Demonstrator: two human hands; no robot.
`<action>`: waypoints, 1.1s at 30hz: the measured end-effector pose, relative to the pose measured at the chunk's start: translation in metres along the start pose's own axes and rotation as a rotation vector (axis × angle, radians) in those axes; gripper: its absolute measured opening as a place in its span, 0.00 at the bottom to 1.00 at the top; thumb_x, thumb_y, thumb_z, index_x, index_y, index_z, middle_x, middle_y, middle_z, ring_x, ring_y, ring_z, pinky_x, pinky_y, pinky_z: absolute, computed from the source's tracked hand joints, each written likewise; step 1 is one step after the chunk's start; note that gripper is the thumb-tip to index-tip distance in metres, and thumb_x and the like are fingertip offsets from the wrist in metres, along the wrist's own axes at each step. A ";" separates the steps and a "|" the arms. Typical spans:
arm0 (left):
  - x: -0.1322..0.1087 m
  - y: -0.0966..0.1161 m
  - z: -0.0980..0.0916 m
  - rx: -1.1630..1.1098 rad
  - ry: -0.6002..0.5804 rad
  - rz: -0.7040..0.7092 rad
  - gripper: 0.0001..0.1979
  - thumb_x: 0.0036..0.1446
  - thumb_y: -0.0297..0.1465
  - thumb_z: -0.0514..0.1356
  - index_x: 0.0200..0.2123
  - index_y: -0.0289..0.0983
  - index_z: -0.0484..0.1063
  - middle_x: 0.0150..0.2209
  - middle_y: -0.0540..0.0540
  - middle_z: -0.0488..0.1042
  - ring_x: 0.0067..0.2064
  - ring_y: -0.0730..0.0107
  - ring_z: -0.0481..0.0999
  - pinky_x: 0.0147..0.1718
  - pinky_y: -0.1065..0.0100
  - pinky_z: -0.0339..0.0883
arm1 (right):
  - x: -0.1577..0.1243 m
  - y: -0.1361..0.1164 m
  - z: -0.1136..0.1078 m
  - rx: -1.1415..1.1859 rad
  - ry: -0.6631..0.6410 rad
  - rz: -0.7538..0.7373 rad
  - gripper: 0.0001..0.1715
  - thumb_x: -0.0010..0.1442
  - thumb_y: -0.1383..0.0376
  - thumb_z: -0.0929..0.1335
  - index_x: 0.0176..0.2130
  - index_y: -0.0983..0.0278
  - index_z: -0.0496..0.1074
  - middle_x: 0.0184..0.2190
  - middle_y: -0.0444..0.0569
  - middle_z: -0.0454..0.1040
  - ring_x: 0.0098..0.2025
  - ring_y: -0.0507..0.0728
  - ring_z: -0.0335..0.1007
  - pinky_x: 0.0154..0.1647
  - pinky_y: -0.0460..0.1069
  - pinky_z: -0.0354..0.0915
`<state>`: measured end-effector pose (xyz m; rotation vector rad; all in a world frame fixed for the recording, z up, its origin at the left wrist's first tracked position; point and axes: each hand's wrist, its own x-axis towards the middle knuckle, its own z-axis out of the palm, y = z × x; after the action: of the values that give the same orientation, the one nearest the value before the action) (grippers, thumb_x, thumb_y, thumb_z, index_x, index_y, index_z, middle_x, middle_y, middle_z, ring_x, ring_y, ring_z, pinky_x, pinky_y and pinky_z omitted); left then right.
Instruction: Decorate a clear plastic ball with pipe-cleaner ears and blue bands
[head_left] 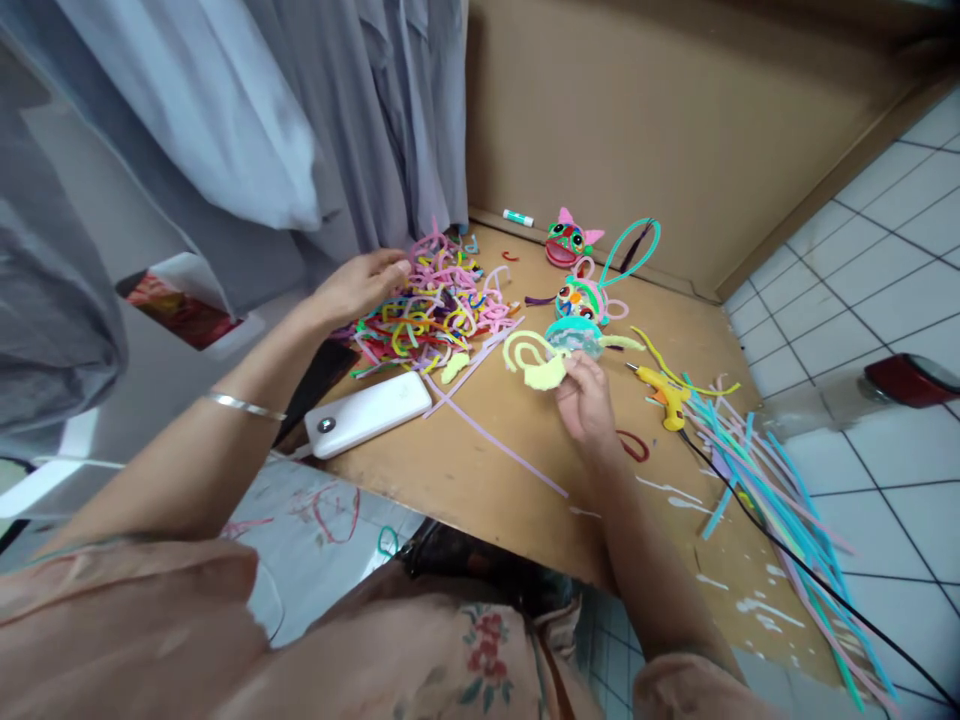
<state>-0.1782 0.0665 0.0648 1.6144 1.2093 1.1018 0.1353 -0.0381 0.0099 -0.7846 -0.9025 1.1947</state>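
My right hand (586, 395) pinches a pale yellow pipe cleaner shape (546, 374), a flat coiled part with curved loops at its left. It is held above the tabletop (480, 465). My left hand (367, 283) is at the left edge of a heap of cut, curled pipe cleaner pieces (435, 320) in pink, yellow, purple and other colours. Its fingers stretch over the heap, and I see nothing held in them. Just beyond my right hand lies a round turquoise piece (574, 338). A small pale yellow coiled piece (455, 367) lies in front of the heap.
Two decorated faces, one pink-eared (568, 240) and one with a turquoise loop (581, 300), stand at the back near a glue stick (518, 217). A yellow glue gun (666, 396) with a cord and long pipe cleaners (750, 470) lie right. A white power bank (367, 415) lies left.
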 end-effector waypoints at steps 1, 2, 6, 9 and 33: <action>-0.004 0.006 0.004 0.191 0.113 0.022 0.14 0.53 0.33 0.68 0.41 0.33 0.73 0.36 0.51 0.72 0.44 0.68 0.67 0.45 0.73 0.59 | -0.001 0.001 0.002 -0.040 -0.009 -0.012 0.13 0.47 0.62 0.73 0.23 0.60 0.65 0.21 0.39 0.65 0.25 0.50 0.60 0.29 0.46 0.63; -0.011 0.013 0.011 0.312 0.158 0.058 0.16 0.52 0.32 0.69 0.44 0.33 0.74 0.41 0.49 0.73 0.50 0.64 0.67 0.52 0.69 0.58 | -0.002 0.002 0.003 -0.071 -0.006 -0.016 0.13 0.47 0.61 0.73 0.23 0.60 0.65 0.21 0.39 0.65 0.25 0.50 0.60 0.29 0.46 0.63; -0.049 0.043 0.065 0.394 0.063 0.315 0.14 0.59 0.31 0.62 0.49 0.35 0.72 0.57 0.40 0.70 0.60 0.56 0.65 0.63 0.56 0.53 | 0.001 0.003 -0.001 -0.103 0.078 -0.052 0.14 0.46 0.60 0.73 0.23 0.60 0.64 0.21 0.39 0.64 0.26 0.51 0.59 0.30 0.47 0.61; -0.071 0.050 0.118 0.326 -0.051 0.353 0.12 0.63 0.36 0.57 0.44 0.36 0.73 0.45 0.41 0.76 0.47 0.61 0.73 0.52 0.58 0.65 | 0.004 0.004 -0.006 -0.071 0.120 -0.098 0.14 0.46 0.61 0.72 0.22 0.61 0.63 0.21 0.38 0.62 0.25 0.50 0.57 0.30 0.47 0.59; -0.054 -0.006 0.182 -0.419 -0.264 0.038 0.24 0.50 0.51 0.63 0.32 0.33 0.77 0.29 0.47 0.76 0.28 0.73 0.69 0.29 0.71 0.61 | -0.015 0.015 -0.013 -0.470 0.109 -0.157 0.16 0.53 0.52 0.72 0.27 0.61 0.71 0.20 0.41 0.72 0.25 0.52 0.65 0.31 0.48 0.62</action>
<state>-0.0144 -0.0042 -0.0015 1.4062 0.7216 1.0439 0.1383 -0.0498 -0.0116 -1.1195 -1.1492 0.8003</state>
